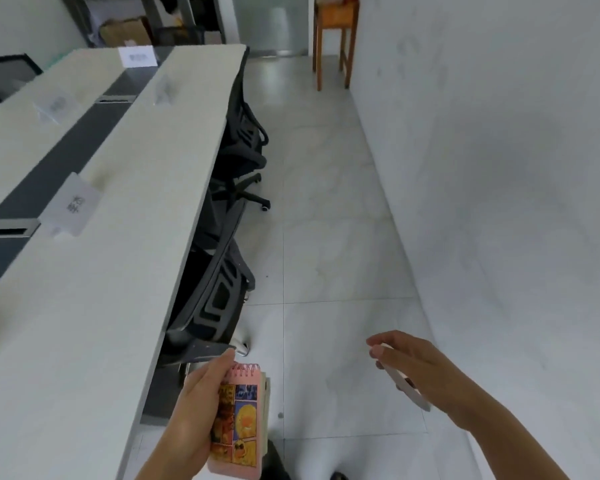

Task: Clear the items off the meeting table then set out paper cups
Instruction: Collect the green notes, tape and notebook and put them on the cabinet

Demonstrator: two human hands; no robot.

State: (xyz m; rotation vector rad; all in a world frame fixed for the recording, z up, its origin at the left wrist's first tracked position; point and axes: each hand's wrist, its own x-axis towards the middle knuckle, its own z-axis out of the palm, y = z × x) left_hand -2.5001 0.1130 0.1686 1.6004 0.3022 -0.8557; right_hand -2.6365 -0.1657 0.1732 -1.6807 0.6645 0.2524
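Note:
I stand in the aisle beside the long white meeting table [125,278]. My left hand [198,407] grips a pink spiral notebook [241,420] with cartoon pictures, with another pale book stacked behind it, held low by the table's edge. My right hand [420,368] is out over the floor and holds a slim white pen-like object [407,388] along its palm. Several clear acrylic name cards stand on the table, one close [73,206], one further off [56,105] and one at the far end [137,56]. No paper cups are in view.
Black office chairs [219,299] [243,147] are tucked under the table's right side, one wheel base sticking into the aisle. A white wall [499,168] closes the right. A wooden stool [333,39] stands at the far end. Grey cable slots [9,230] run along the table's middle.

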